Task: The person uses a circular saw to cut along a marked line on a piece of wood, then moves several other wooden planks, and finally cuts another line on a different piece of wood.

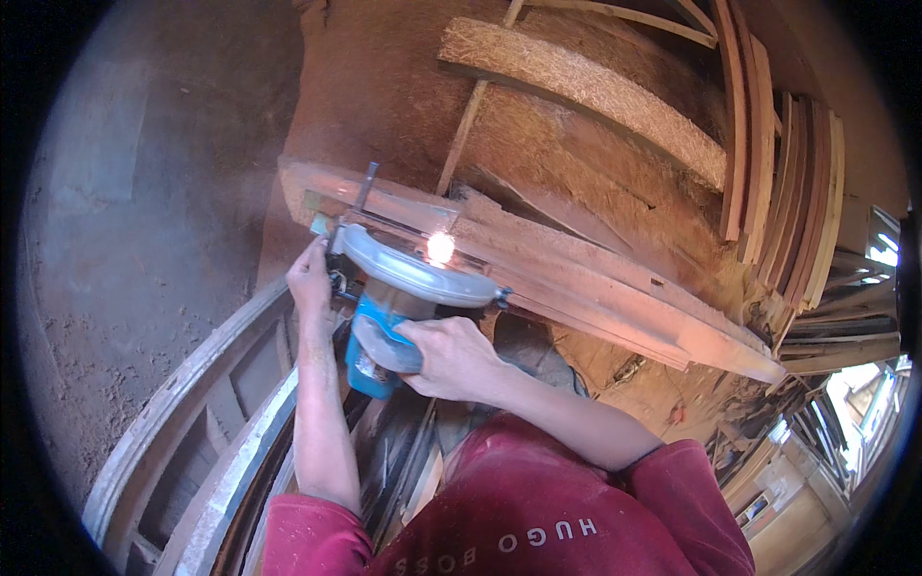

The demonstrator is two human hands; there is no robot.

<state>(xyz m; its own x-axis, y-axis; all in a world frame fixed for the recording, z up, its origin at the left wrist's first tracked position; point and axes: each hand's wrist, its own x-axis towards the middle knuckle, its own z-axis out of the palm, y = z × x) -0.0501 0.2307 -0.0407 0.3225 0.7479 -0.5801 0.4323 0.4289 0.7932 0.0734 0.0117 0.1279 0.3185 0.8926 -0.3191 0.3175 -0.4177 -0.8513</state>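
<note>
A blue circular saw [379, 326] with a silver blade guard [399, 269] rests on a long, thick wooden plank [615, 278]. My right hand [451, 357] is wrapped round the saw's rear handle. At the saw's front left end, my left hand [309, 274] has its fingers closed on the front of the base; the exact grip is partly hidden. A thin metal bar [365, 187] sticks out past the front of the saw. Beside the guard shines a bright light [440, 248] that washes the plank orange. The blade itself is hidden.
Past the plank lies a chipboard strip [586, 82] on sawdust-covered ground. Several boards [807, 182] lean at the right. A wooden frame [206, 394] stands by my left arm, against a rough grey floor [154, 240]. Loose timber lies close to my body.
</note>
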